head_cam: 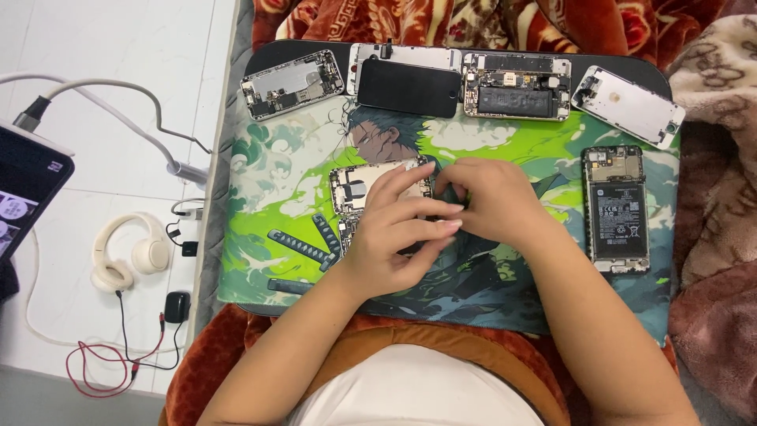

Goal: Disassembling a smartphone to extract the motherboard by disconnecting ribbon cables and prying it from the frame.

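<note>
An opened phone body (364,188) lies in the middle of a green illustrated mat (268,181) on my lap. My left hand (394,237) rests over its lower half, fingers stretched to the right. My right hand (493,201) meets it from the right, fingers curled over a small dark part (448,195) at the phone's edge. What the fingertips hold is hidden.
Along the mat's far edge lie an opened phone shell (292,83), a black screen (408,87) on a white frame, an open phone with battery (516,87) and a white panel (629,106). Another open phone (615,207) lies right. Headphones (126,252), cables and a phone (24,197) sit on the floor, left.
</note>
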